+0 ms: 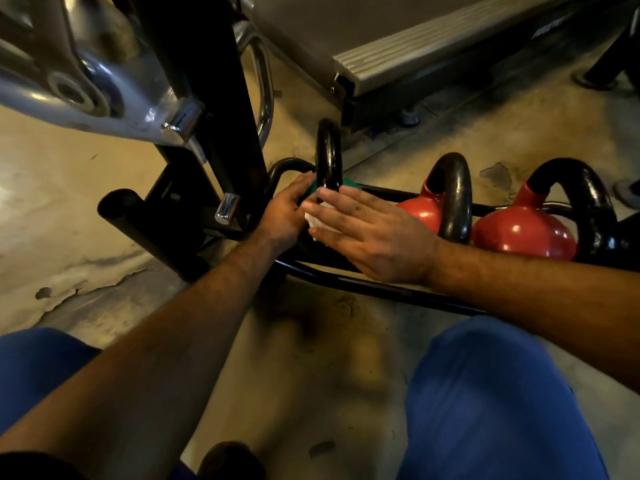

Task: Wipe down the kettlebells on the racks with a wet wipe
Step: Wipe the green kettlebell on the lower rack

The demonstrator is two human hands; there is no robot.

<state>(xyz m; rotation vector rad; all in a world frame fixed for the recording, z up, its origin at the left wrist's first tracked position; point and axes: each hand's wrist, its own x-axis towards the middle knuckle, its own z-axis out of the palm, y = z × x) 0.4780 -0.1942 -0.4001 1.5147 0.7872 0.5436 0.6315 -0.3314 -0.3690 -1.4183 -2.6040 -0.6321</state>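
Observation:
A green kettlebell (349, 183) with a black handle sits at the left end of a low black rack (363, 289); my hands hide most of its body. My left hand (285, 211) curls round its left side. My right hand (367, 230) lies flat with straight fingers on a white wet wipe (317, 221), pressing it against the kettlebell's front. Two red kettlebells (420, 209) (523, 233) with black handles stand to the right on the same rack.
A black and chrome machine frame (207, 133) stands close on the left. A treadmill deck (415, 46) lies behind the rack. The concrete floor (86, 237) is worn. My knees in blue trousers (485, 393) are at the bottom.

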